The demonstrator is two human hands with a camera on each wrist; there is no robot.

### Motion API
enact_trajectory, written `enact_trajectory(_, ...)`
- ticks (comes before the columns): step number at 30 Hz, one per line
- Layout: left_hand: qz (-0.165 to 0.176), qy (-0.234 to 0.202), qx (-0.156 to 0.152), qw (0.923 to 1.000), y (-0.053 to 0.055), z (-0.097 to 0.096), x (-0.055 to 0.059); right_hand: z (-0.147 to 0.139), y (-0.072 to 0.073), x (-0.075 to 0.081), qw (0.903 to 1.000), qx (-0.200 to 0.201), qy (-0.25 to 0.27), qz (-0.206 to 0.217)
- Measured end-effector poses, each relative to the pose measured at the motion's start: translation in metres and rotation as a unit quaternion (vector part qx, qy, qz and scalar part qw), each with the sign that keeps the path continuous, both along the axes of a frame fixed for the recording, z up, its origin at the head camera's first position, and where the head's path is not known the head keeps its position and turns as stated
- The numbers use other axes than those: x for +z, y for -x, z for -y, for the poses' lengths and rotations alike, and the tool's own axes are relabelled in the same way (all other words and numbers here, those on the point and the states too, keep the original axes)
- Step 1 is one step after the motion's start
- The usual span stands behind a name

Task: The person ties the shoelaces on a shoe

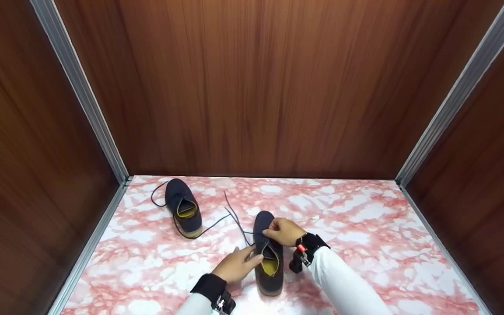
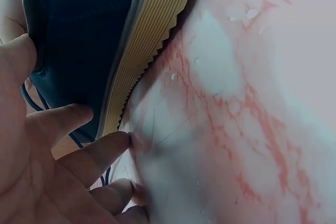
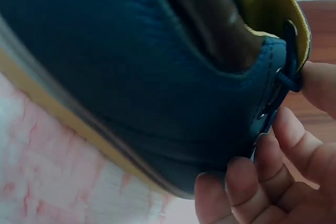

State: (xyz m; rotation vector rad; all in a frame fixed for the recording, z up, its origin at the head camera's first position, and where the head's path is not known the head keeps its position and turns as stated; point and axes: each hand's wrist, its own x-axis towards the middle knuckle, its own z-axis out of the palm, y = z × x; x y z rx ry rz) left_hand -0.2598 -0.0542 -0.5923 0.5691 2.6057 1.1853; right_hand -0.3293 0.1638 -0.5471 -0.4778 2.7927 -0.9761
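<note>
A dark navy shoe (image 1: 269, 284) with a yellow lining stands upright, toe away from me. My left hand (image 1: 236, 265) is at its left side, thumb by the collar and index finger touching the upper; the other fingers extend beside the tan sole (image 2: 152, 30). Over the lacing, my right hand (image 1: 285, 232) has its thumb and index finger pinching the dark shoelace (image 3: 287, 80) by the eyelets. Its other fingers rest against the upper near the toe. Loose lace ends (image 1: 236, 217) trail left from this shoe.
The matching shoe (image 1: 183, 205) stands farther back on the left, its laces loose on both sides. Beneath both lies a red-and-white marbled surface (image 1: 344, 245). Brown wood-grain panels (image 1: 252, 87) with grey metal edging enclose the back and sides.
</note>
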Motion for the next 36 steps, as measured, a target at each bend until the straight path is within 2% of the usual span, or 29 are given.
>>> enact_trajectory(4, 0.003, 0.001, 0.000, 1.0000, 0.000, 0.001, 0.000, 0.000, 0.001, 0.001, 0.9998, 0.016, 0.005, 0.005)
enact_trajectory(8, 0.006, 0.005, 0.003, 1.0000, 0.001, 0.002, 0.000, 0.000, 0.000, 0.002, 0.9997, 0.023, 0.009, -0.007)
enact_trajectory(14, 0.002, 0.010, 0.009, 0.9999, 0.001, 0.002, 0.000, 0.004, -0.001, 0.004, 0.9998, 0.015, 0.009, -0.003)
enact_trajectory(22, -0.010, 0.010, -0.002, 0.9999, 0.000, -0.001, -0.001, 0.009, -0.001, 0.004, 0.9998, 0.006, -0.016, -0.002)
enact_trajectory(26, -0.007, 0.011, -0.004, 0.9999, 0.001, -0.001, -0.003, 0.006, -0.001, 0.005, 0.9983, -0.004, 0.058, 0.006)
enact_trajectory(30, 0.000, 0.009, -0.003, 1.0000, 0.001, -0.001, -0.003, 0.001, 0.001, 0.014, 0.9865, -0.013, 0.153, 0.056)
enact_trajectory(33, 0.006, 0.007, -0.002, 1.0000, 0.001, -0.001, -0.002, -0.002, 0.002, 0.022, 0.9771, -0.021, 0.188, 0.097)
enact_trajectory(36, 0.014, 0.006, 0.000, 0.9999, 0.003, -0.001, 0.000, -0.007, 0.003, 0.030, 0.9726, -0.019, 0.207, 0.104)
